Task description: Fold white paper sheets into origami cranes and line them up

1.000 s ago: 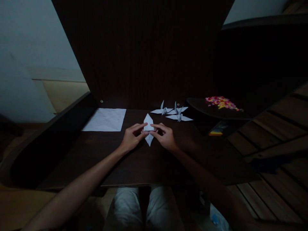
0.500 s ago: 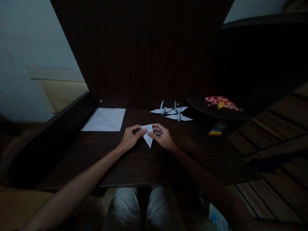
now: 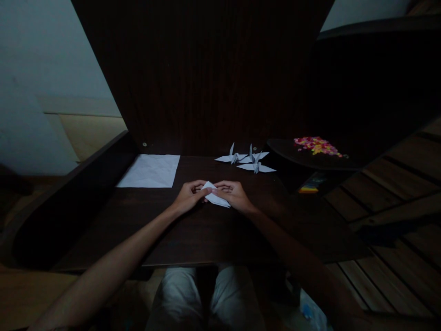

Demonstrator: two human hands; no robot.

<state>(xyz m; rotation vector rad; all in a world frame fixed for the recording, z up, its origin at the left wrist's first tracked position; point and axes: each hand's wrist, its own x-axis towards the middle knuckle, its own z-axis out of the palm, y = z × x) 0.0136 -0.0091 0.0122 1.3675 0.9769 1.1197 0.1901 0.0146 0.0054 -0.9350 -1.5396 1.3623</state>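
Observation:
Between my two hands is a small piece of folded white paper (image 3: 217, 198), its point slanting down to the right. My left hand (image 3: 188, 196) pinches its left side, thumb on top and fingers curled behind. From the other side my right hand (image 3: 234, 195) grips it, the thumb pressed on the paper close to the left thumb. Parts of the paper are hidden under the thumbs and fingers. Beyond my hands, several white origami cranes (image 3: 256, 168) stand near the back of the dark wooden desk (image 3: 193, 239).
White paper (image 3: 149, 171) lies flat at the desk's back left. A pile of small pink, red and yellow pieces (image 3: 319, 146) rests on a raised shelf (image 3: 292, 157) at right. A dark side panel (image 3: 69, 197) borders the desk at left.
The folded paper has turned in my hands: its point faced down towards me and now slants down to the right. Both hands keep hold of it; the cranes have not moved.

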